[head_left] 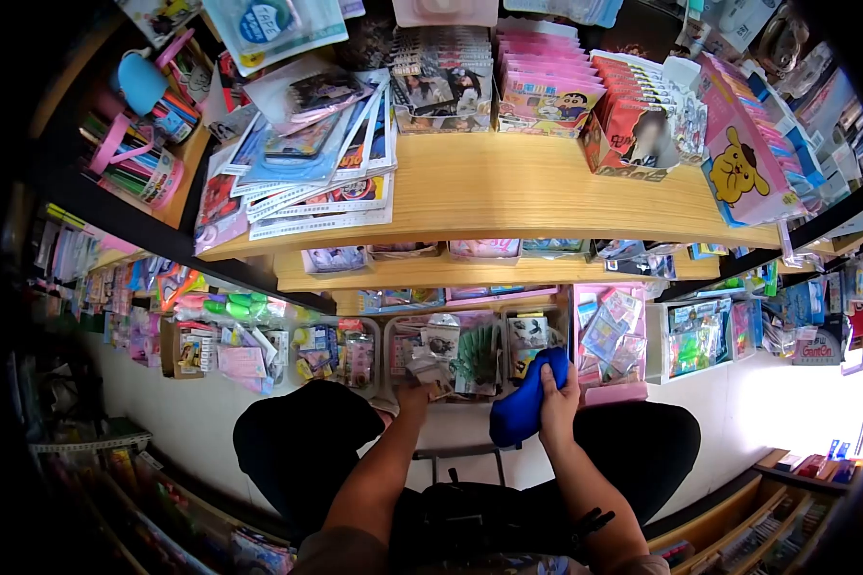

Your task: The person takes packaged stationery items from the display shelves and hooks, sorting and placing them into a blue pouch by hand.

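Note:
A bunched blue cloth is gripped in my right hand, fingers wrapped round its right side. My left hand is at the front edge of a clear bin full of small packets. Its fingers are partly hidden by the packets, so what they hold, if anything, does not show. Within that bin, dark green packets stand to the right of the left hand. Just behind the blue cloth is another bin with black and yellow packets.
Above the bins, a wooden shelf bears magazines and boxes of card packs. More bins line the floor, including a white one at the right. My knees are on both sides; wooden racks stand behind at lower right.

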Tool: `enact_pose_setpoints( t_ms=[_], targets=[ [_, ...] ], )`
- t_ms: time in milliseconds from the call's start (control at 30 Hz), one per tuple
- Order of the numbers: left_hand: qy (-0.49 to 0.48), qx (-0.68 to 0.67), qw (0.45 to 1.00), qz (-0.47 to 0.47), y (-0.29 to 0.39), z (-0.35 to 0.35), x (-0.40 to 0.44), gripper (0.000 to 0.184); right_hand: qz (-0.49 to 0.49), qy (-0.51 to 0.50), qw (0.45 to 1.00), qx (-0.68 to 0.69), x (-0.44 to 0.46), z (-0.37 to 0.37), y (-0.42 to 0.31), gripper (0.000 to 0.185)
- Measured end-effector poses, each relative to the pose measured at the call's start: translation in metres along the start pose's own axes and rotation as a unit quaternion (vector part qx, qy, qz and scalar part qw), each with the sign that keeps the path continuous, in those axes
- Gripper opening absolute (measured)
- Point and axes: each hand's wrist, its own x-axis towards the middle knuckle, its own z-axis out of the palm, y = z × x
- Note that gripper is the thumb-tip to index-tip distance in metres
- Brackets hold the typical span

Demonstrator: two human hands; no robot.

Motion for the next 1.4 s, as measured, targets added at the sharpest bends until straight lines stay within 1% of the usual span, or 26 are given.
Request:
enact_pose_setpoints(
  t_ms=[100, 200, 233, 267, 333, 400, 433, 467, 533, 600, 633, 667, 733, 767, 800, 833, 900, 933, 967, 1033, 1100, 1200, 1233, 1333, 1367, 1400],
  targets=[
    [-0.074, -0.104, 0.992, 0.014, 0.023, 0.01, -0.026, 0.016, -0.007, -0.019, 1.0, 0.017, 0.001, 0.005, 0.008, 0.017],
    [-0.15, -0.101, 0.982, 0.06, 0.024, 0.024, -0.037, 0.013, 0.024, -0.067, 0.997, 0.033, -0.006, 0.011, 0.007, 0.02],
    [-0.184, -0.102, 0.976, 0.054, 0.04, 0.039, -0.061, 0.014, 0.032, -0.09, 0.995, 0.023, -0.013, 0.014, 0.004, 0.024],
    [-0.217, -0.101, 0.97, 0.049, 0.063, 0.056, -0.102, 0.016, 0.01, -0.119, 0.991, -0.064, -0.009, 0.01, 0.028, 0.026],
    [-0.29, -0.072, 0.953, 0.047, 0.106, 0.085, -0.173, 0.023, -0.244, -0.069, 0.947, -0.198, -0.009, 0.016, 0.07, 0.027],
    [-0.289, -0.162, 0.941, 0.068, 0.089, 0.105, -0.158, 0.033, -0.056, -0.136, 0.987, -0.069, -0.02, 0.017, 0.057, 0.03],
    [-0.261, -0.062, 0.951, 0.154, 0.103, 0.109, -0.168, 0.038, -0.149, -0.143, 0.956, -0.206, -0.024, 0.018, 0.047, 0.03],
    [-0.225, 0.039, 0.945, 0.236, 0.114, 0.111, -0.18, 0.043, -0.172, -0.142, 0.948, -0.226, -0.032, 0.018, 0.038, 0.03],
    [-0.23, 0.036, 0.936, 0.262, 0.112, 0.111, -0.172, 0.047, -0.202, -0.197, 0.942, -0.18, -0.045, 0.018, 0.018, 0.033],
    [-0.248, 0.02, 0.93, 0.269, 0.103, 0.11, -0.144, 0.045, -0.27, -0.192, 0.923, -0.194, -0.05, 0.016, 0.012, 0.035],
    [-0.298, -0.016, 0.947, 0.116, 0.099, 0.105, -0.149, 0.047, -0.301, -0.187, 0.913, -0.2, -0.052, 0.014, 0.012, 0.036],
    [-0.331, -0.063, 0.926, 0.172, 0.09, 0.111, -0.158, 0.049, -0.313, -0.154, 0.917, -0.195, -0.05, 0.012, 0.013, 0.036],
    [-0.388, -0.002, 0.913, 0.125, 0.088, 0.109, -0.187, 0.061, -0.336, -0.086, 0.92, -0.185, -0.041, 0.008, 0.013, 0.037],
    [-0.364, 0.035, 0.922, 0.125, 0.091, 0.111, -0.213, 0.063, -0.282, -0.037, 0.943, -0.171, -0.044, 0.009, 0.0, 0.037],
    [-0.34, 0.071, 0.93, 0.124, 0.094, 0.112, -0.232, 0.065, -0.264, 0.01, 0.941, -0.21, -0.039, 0.007, -0.009, 0.037],
    [-0.338, 0.102, 0.927, 0.128, 0.084, 0.111, -0.232, 0.068, -0.234, 0.015, 0.951, -0.203, -0.026, 0.001, -0.004, 0.037],
    [-0.367, 0.044, 0.925, 0.085, 0.079, 0.108, -0.229, 0.069, -0.189, 0.018, 0.962, -0.194, -0.013, -0.001, 0.005, 0.037],
    [-0.382, 0.015, 0.922, 0.064, 0.081, 0.108, -0.227, 0.07, -0.228, 0.017, 0.949, -0.217, -0.019, 0.001, 0.004, 0.037],
    [-0.379, 0.0, 0.925, -0.004, 0.085, 0.105, -0.224, 0.07, -0.268, 0.015, 0.933, -0.239, -0.029, 0.004, 0.006, 0.037],
    [-0.36, -0.042, 0.932, -0.026, 0.096, 0.104, -0.216, 0.068, -0.378, -0.009, 0.883, -0.277, -0.052, 0.011, 0.0, 0.036],
    [-0.331, -0.051, 0.941, -0.052, 0.106, 0.102, -0.225, 0.061, -0.365, -0.038, 0.89, -0.272, -0.061, 0.012, -0.003, 0.035],
    [-0.376, 0.045, 0.924, 0.046, 0.097, 0.101, -0.226, 0.053, -0.339, -0.022, 0.904, -0.261, -0.05, 0.012, -0.011, 0.034],
    [-0.368, 0.026, 0.929, 0.024, 0.097, 0.102, -0.226, 0.044, -0.324, -0.014, 0.911, -0.256, -0.045, 0.011, -0.015, 0.034],
    [-0.318, 0.125, 0.938, 0.051, 0.101, 0.098, -0.229, 0.036, -0.297, 0.035, 0.919, -0.258, -0.017, 0.005, -0.005, 0.033],
    [-0.337, 0.097, 0.935, 0.053, 0.105, 0.093, -0.231, 0.034, -0.233, 0.048, 0.939, -0.249, -0.005, 0.001, 0.003, 0.034],
    [-0.356, 0.07, 0.93, 0.055, 0.11, 0.087, -0.233, 0.031, -0.233, 0.067, 0.959, -0.149, 0.038, -0.008, 0.056, 0.028]
  ],
)
